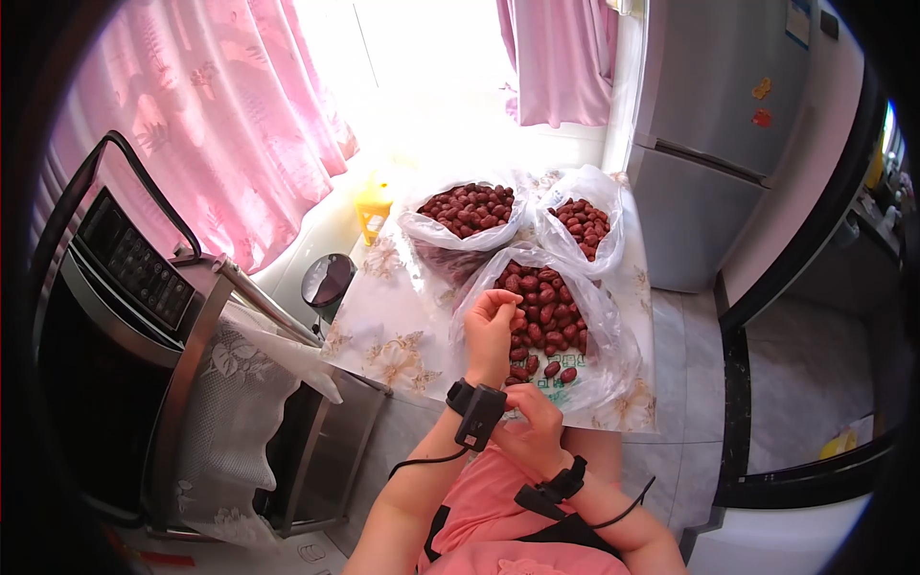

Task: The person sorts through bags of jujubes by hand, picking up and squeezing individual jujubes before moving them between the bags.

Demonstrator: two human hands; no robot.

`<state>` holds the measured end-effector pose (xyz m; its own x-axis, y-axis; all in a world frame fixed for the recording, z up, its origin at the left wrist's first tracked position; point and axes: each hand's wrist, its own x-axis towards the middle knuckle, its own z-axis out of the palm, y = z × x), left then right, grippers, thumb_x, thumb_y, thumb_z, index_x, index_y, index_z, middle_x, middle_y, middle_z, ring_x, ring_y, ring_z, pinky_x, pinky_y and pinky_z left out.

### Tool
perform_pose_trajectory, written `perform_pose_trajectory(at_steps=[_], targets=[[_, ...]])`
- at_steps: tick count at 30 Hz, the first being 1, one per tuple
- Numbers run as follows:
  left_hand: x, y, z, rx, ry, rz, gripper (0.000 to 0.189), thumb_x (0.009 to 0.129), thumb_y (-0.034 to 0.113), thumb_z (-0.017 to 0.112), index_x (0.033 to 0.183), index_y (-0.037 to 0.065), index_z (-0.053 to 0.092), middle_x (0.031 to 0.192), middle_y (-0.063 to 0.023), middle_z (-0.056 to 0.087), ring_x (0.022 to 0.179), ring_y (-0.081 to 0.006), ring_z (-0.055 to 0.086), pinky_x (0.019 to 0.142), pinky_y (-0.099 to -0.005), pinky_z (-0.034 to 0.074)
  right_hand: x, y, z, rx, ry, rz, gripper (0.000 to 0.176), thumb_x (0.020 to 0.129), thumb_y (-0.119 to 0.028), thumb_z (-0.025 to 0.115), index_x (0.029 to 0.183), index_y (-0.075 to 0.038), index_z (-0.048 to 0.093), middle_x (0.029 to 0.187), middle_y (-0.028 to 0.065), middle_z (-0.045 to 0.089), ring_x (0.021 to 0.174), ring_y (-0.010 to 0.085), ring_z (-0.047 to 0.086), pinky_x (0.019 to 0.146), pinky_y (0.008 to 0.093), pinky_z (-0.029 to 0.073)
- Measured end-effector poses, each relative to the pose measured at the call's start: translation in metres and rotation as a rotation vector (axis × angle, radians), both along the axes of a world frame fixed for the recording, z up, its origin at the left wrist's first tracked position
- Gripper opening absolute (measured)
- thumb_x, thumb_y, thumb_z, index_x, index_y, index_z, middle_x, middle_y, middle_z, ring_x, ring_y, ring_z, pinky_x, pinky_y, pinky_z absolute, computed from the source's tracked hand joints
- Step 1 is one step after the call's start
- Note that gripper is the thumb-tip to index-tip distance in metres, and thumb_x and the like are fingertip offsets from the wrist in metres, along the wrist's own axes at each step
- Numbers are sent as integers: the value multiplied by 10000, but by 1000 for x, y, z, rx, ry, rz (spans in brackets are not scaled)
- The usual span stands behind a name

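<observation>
My left hand [491,335] is above the near edge of the front plastic bag [609,335], its fingertips pinched together beside the red dates [548,307]. What those fingers hold, if anything, is too small to make out. Lower down, near the table's front edge, my right hand [533,433] is held close to my lap with its fingers curled, partly behind the left wrist's black device. Behind the front bag stand two more open bags of dates, one at the back left [467,209] and a smaller one at the right [582,226].
The bags rest on a table with a flowered cloth [383,316]. At the left stand a black oven [105,355] and a dark round-lidded bin [329,280]. A yellow stool [372,209] is behind the table, a grey fridge [709,144] at the right.
</observation>
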<state>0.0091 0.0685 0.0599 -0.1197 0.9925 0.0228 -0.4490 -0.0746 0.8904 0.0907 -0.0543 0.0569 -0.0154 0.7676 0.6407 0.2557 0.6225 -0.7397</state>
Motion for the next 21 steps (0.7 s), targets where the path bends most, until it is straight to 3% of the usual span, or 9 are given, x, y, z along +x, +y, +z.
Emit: perform_pose_trajectory(at_steps=[2,5,9,11,15,18,20,21], targets=[[1,-2,-3,67,140,-9,69,941,27,580,929,59,640,936,-41,677,735,-104,633,660,-232,514,0,-2,2,17,6,-2,340,658,-39,819,946,-21,639,897,113,653,770,259,659,665,331,533],[-2,-8,4,451,887,25,59,925,1,582,922,19,638,891,-37,673,739,-102,638,648,-244,512,0,-6,-4,42,13,3,330,656,-40,819,935,-18,642,903,117,658,774,268,662,669,335,534],[-2,-10,12,521,873,-8,45,900,-7,603,912,14,640,895,-35,681,762,-84,637,659,-245,512,0,-8,-4,47,15,39,328,651,-38,819,926,-15,641,920,122,659,782,277,665,672,338,535],[-1,-9,6,246,513,-115,47,900,-6,605,918,12,644,914,-35,688,791,-77,636,673,-246,514,0,-10,-4,40,2,47,331,651,-36,817,931,-15,641,931,126,660,799,281,666,682,342,536],[-5,-9,5,213,593,-151,52,918,3,598,934,9,647,911,-25,685,806,-73,632,703,-238,512,4,-9,-5,4,-51,132,342,671,-34,810,969,-20,643,957,131,659,850,276,666,705,347,535],[-15,-6,-2,251,385,-142,67,933,21,594,921,31,659,833,-6,674,738,-56,614,634,-214,463,20,-3,0,17,-95,154,339,707,-48,804,1006,-28,645,964,132,654,870,290,659,734,360,534],[-30,-8,-1,214,440,-142,59,941,35,599,940,18,655,899,-13,685,802,-63,616,738,-212,495,40,9,3,61,-127,72,327,726,-52,796,1015,-31,646,966,132,650,864,301,656,746,368,533],[-34,-10,-3,191,445,-129,61,946,51,603,943,23,657,891,-9,680,796,-59,609,734,-207,492,50,16,4,103,-159,-8,314,745,-57,789,1024,-33,647,969,131,646,858,312,652,758,375,532]])
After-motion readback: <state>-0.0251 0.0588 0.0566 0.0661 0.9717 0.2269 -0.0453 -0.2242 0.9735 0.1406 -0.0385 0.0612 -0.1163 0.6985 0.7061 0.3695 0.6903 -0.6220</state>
